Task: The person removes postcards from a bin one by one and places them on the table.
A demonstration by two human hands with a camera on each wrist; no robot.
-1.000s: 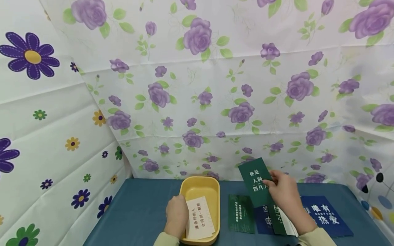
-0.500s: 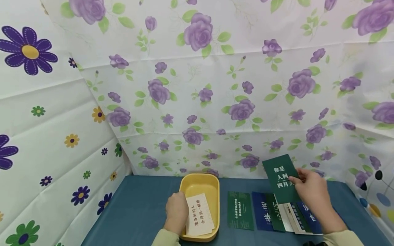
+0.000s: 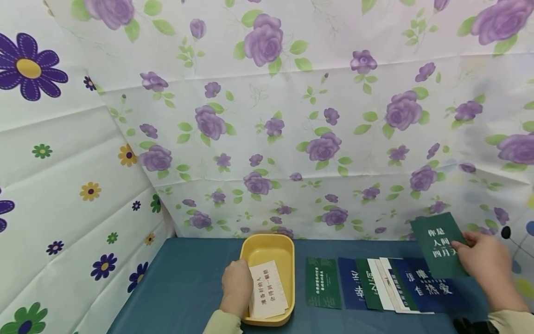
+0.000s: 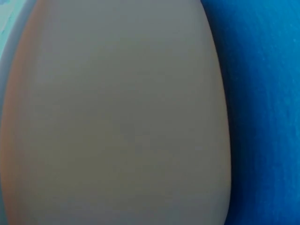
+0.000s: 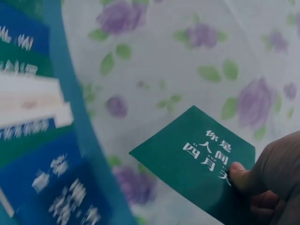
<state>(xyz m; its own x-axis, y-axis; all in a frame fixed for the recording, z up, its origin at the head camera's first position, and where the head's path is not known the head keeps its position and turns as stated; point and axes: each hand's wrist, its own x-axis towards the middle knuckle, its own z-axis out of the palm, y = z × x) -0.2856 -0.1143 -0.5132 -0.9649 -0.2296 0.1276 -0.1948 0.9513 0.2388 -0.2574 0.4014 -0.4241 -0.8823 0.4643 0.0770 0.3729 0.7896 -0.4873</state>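
My right hand (image 3: 486, 262) pinches a green card (image 3: 438, 246) with white Chinese characters, thumb on its printed face. It is raised over the right end of an overlapping row of cards. In the right wrist view the thumb presses the lower right corner of the green card (image 5: 197, 164). My left hand (image 3: 237, 285) grips the left rim of a yellow tray (image 3: 267, 248). Cream cards (image 3: 268, 290) with brown writing lie in that tray. Only a large blurred patch of skin and blue surface show in the left wrist view.
Laid out on the blue table (image 3: 187, 283) are a separate green card (image 3: 322, 283), then overlapping blue, green and cream cards, ending in a dark blue card (image 3: 434, 290). A small black object (image 3: 473, 326) sits at the front right. Flowered cloth (image 3: 292, 139) hangs behind.
My right hand has carried the green card rightward past the row, uncovering the overlapping cards beneath. My left hand stays at the tray rim.
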